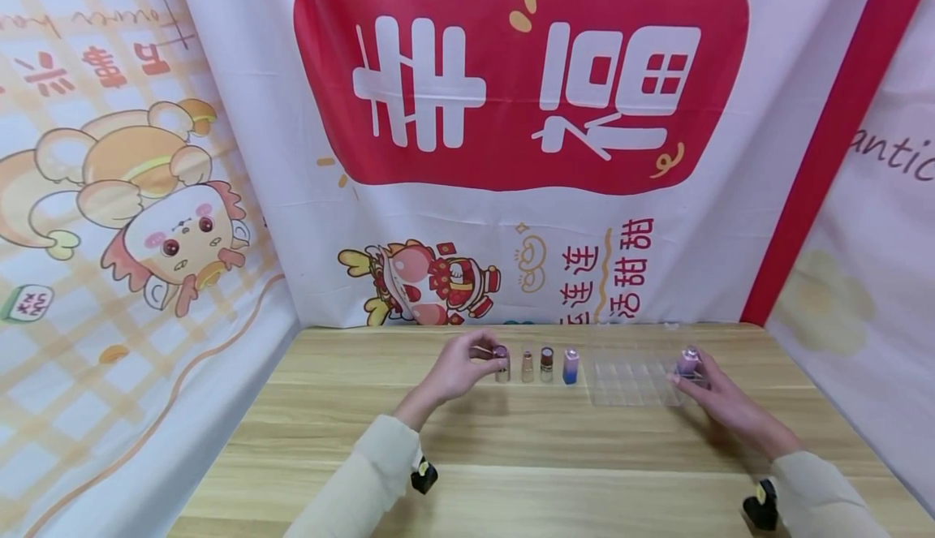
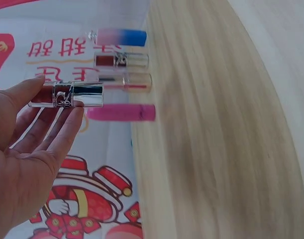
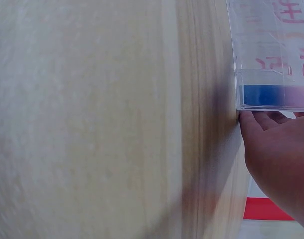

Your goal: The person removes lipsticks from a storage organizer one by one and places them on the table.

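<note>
My left hand (image 1: 462,366) pinches a lip gloss tube (image 2: 67,94) with a dark red half and a shiny silver half, between thumb and fingertips. Beside it stand a clear pinkish tube (image 1: 527,367), a dark red and clear lip gloss (image 1: 546,366) and a pink-to-blue tube (image 1: 570,367). A magenta tube (image 2: 123,113) shows in the left wrist view. My right hand (image 1: 723,396) grips the right end of a clear organizer (image 1: 621,396), fingers against its outer side wall. Another pink-and-blue tube (image 3: 266,94) stands in the corner compartment there.
The wooden table (image 1: 511,497) runs up to a printed cloth backdrop (image 1: 270,165). Cloth also hangs at the left and right sides. Black wrist devices (image 1: 424,475) sit below both sleeves.
</note>
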The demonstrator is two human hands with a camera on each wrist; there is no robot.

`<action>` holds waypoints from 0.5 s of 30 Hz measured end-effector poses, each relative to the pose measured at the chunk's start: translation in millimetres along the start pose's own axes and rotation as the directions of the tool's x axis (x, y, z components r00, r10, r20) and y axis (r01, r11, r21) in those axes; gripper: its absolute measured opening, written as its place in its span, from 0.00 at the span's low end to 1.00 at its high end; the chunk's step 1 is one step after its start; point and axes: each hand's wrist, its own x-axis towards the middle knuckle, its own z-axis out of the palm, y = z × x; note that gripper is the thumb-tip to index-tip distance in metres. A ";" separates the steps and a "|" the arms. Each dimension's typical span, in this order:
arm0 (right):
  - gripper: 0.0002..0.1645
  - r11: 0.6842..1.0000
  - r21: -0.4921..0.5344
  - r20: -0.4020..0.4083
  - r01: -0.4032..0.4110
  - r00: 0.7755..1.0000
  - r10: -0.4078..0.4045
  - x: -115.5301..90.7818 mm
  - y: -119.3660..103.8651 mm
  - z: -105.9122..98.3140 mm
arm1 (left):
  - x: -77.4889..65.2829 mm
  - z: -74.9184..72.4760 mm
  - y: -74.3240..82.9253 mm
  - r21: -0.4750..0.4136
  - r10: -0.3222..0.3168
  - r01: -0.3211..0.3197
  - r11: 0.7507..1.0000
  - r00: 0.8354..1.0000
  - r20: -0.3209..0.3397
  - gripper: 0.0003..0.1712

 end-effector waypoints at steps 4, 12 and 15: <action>0.53 1.000 -0.001 -0.005 0.010 1.000 -0.010 -0.1 0.3 0.2 | 0.1 -4.8 -9.8 0.005 -0.039 0.039 0.999 0.999 -0.018 0.13; 0.57 1.000 0.010 0.005 -0.030 1.000 0.030 0.8 -2.8 -0.9 | 3.3 -9.7 -23.7 0.010 -0.126 0.127 0.992 0.988 -0.087 0.14; 0.59 0.999 0.001 0.009 -0.047 0.999 0.047 1.5 -3.1 -1.0 | 5.2 -10.1 -27.2 0.005 -0.142 0.144 0.990 0.984 -0.111 0.16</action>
